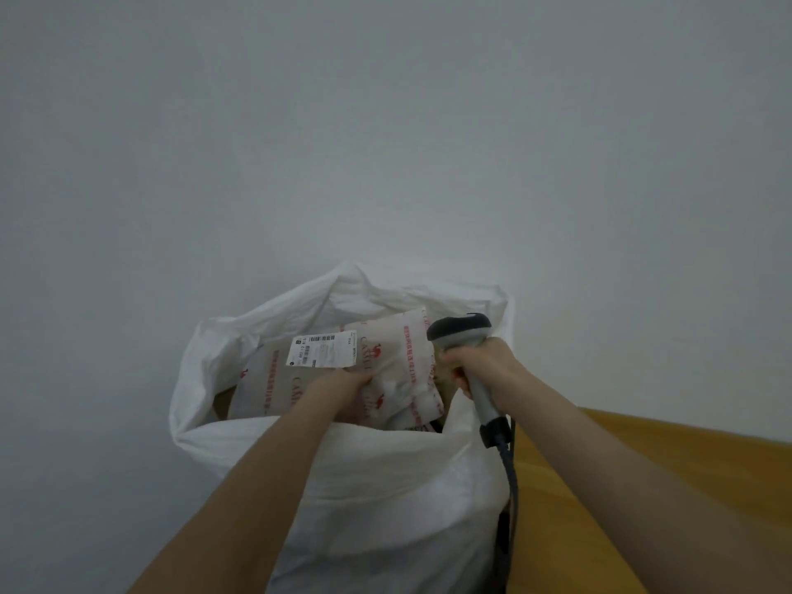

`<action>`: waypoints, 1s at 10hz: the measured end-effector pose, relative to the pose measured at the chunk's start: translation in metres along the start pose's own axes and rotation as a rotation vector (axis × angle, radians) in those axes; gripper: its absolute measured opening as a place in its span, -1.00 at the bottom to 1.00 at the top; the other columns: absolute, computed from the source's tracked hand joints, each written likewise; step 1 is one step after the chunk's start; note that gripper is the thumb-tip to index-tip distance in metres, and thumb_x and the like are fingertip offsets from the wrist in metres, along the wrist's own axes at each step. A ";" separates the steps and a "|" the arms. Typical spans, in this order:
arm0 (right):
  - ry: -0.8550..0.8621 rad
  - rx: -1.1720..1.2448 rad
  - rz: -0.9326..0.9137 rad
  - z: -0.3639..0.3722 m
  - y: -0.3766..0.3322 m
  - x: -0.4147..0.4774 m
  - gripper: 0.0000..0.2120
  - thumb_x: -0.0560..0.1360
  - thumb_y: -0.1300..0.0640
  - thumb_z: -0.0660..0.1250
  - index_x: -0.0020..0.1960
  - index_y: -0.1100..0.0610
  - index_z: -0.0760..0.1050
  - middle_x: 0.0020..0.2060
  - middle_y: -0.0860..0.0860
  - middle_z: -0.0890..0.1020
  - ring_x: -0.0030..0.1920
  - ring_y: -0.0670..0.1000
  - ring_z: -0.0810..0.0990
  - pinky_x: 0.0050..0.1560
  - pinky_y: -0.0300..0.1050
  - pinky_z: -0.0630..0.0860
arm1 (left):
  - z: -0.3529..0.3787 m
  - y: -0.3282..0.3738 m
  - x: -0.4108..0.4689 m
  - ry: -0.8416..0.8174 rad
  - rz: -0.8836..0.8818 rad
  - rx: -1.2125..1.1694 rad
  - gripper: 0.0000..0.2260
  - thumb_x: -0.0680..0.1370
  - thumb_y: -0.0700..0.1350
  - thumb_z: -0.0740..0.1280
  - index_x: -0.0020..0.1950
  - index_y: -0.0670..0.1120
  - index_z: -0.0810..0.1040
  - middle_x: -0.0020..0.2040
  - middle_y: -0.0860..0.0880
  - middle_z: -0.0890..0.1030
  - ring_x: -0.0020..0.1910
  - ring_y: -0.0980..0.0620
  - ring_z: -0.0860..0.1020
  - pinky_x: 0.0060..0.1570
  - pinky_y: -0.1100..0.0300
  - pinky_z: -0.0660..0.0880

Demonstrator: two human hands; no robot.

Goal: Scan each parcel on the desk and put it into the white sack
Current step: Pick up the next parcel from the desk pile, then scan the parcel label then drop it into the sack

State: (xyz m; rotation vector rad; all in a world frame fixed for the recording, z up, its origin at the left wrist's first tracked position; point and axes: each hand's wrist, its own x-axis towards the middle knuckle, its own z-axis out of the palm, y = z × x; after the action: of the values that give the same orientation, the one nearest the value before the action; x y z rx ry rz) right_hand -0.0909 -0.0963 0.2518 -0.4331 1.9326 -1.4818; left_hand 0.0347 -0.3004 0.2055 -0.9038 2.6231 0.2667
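Against a grey wall [385, 122], one white sack [385, 486] holds one parcel [343, 370].

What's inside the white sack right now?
A white mailer parcel with red print and a shipping label sits at the top, gripped by the left hand. At its left edge something brown peeks out. Anything deeper is hidden by the parcel and the sack.

head view; close, looking down, forward

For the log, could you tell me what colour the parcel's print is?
Red, on the off-white parcel; head view.
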 end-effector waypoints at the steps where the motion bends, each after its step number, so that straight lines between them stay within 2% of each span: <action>1: 0.027 0.058 0.031 0.007 0.008 0.001 -0.89 0.37 0.29 0.39 -0.29 0.22 0.47 -0.48 0.12 0.50 -0.49 0.03 0.40 -0.40 -0.13 0.37 | 0.001 -0.009 0.032 0.100 0.100 0.155 -0.61 0.56 -0.02 0.32 0.38 0.02 0.42 0.36 -0.05 0.48 -0.15 0.19 0.53 -0.37 0.43 0.48; 2: 0.075 0.125 0.015 0.009 0.021 -0.001 -0.89 0.37 0.27 0.41 -0.26 0.24 0.48 -0.44 0.15 0.50 -0.48 0.04 0.41 -0.38 -0.11 0.39 | 0.004 -0.025 0.030 0.073 0.172 0.217 -0.67 0.54 -0.03 0.35 0.27 0.15 0.39 0.36 0.00 0.45 -0.03 0.18 0.54 -0.21 0.50 0.42; 3: 0.110 0.164 0.005 0.010 0.026 -0.012 -0.86 0.40 0.27 0.40 -0.28 0.23 0.47 -0.47 0.12 0.49 -0.51 0.01 0.39 -0.41 -0.14 0.39 | -0.003 -0.022 0.006 -0.046 0.023 0.141 -0.68 0.52 0.05 0.32 0.15 0.19 0.23 0.40 -0.02 0.37 0.31 -0.05 0.39 0.24 0.18 0.31; 4: 0.145 0.213 0.006 0.007 0.022 -0.025 -0.88 0.42 0.25 0.40 -0.24 0.24 0.48 -0.43 0.13 0.51 -0.52 -0.01 0.40 -0.43 -0.16 0.41 | -0.016 -0.012 -0.012 0.048 0.027 0.125 -0.51 0.44 0.06 0.35 0.35 0.06 0.37 0.36 -0.04 0.42 0.29 -0.09 0.40 0.31 0.03 0.36; 5: 0.179 0.359 0.034 0.000 0.017 -0.045 -0.88 0.46 0.25 0.39 -0.19 0.26 0.48 -0.47 0.11 0.50 -0.53 -0.01 0.41 -0.44 -0.17 0.41 | -0.037 0.003 -0.029 0.182 0.048 0.059 -0.46 0.44 0.03 0.41 0.39 -0.03 0.39 0.33 -0.07 0.47 0.28 -0.08 0.45 0.24 0.00 0.43; 6: 0.252 0.541 0.104 -0.010 0.022 -0.068 -0.90 0.50 0.26 0.37 -0.14 0.25 0.48 -0.46 0.09 0.52 -0.48 0.00 0.45 -0.37 -0.13 0.45 | -0.046 0.027 -0.039 0.322 0.099 -0.043 -0.53 0.53 -0.04 0.34 0.42 -0.08 0.37 0.35 -0.10 0.45 0.29 -0.09 0.45 0.20 0.04 0.41; 7: 0.333 0.654 0.179 -0.027 0.041 -0.089 -0.87 0.50 0.20 0.40 -0.09 0.23 0.47 -0.43 0.09 0.53 -0.48 0.01 0.47 -0.39 -0.13 0.48 | -0.045 0.069 -0.049 0.437 0.179 -0.108 -0.58 0.56 -0.08 0.29 0.42 -0.04 0.38 0.35 -0.09 0.43 0.26 -0.09 0.46 0.12 0.07 0.42; 8: 0.383 0.776 0.211 -0.051 0.064 -0.114 -0.82 0.52 0.14 0.40 -0.10 0.21 0.43 -0.42 0.10 0.54 -0.50 0.02 0.47 -0.44 -0.15 0.46 | -0.038 0.121 -0.058 0.475 0.292 -0.121 -0.60 0.54 -0.07 0.27 0.39 -0.02 0.39 0.32 -0.09 0.39 0.25 -0.11 0.44 0.10 0.03 0.43; 10: 0.466 0.849 0.206 -0.108 0.110 -0.167 -0.72 0.57 0.08 0.32 -0.25 0.16 0.38 -0.56 0.04 0.45 -0.55 -0.01 0.36 -0.45 -0.14 0.34 | -0.012 0.233 -0.092 0.497 0.551 -0.069 -0.62 0.58 -0.08 0.24 0.40 -0.04 0.37 0.36 -0.10 0.37 0.30 -0.09 0.40 0.16 0.01 0.44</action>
State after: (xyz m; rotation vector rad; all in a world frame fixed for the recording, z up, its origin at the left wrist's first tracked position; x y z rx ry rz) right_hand -0.0275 0.1190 0.2135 0.5110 1.3876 -2.1905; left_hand -0.0468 -0.0710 0.2670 -0.2567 3.3120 0.2987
